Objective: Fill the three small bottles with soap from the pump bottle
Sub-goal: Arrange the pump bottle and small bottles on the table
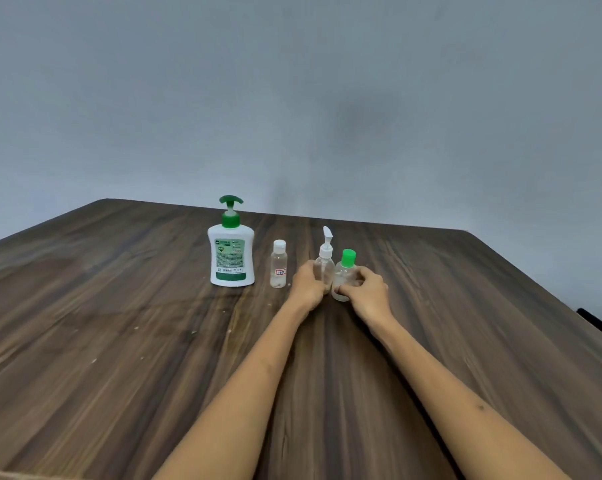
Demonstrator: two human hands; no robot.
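Note:
A white soap pump bottle [231, 258] with a green pump head stands upright on the wooden table [119, 323]. To its right stands a small clear bottle with a white cap [278, 263], untouched. Further right are a clear bottle with a white pump top [325, 258] and a clear bottle with a green cap [345, 271], side by side. My left hand [308, 287] wraps around the white-pump bottle's lower body. My right hand [367, 289] grips the green-capped bottle near its base. All bottles are capped and upright.
The table meets a plain grey wall behind the bottles. A dark object [597, 322] shows past the table's right edge. Bare wood stretches left of the pump bottle and in front of my forearms.

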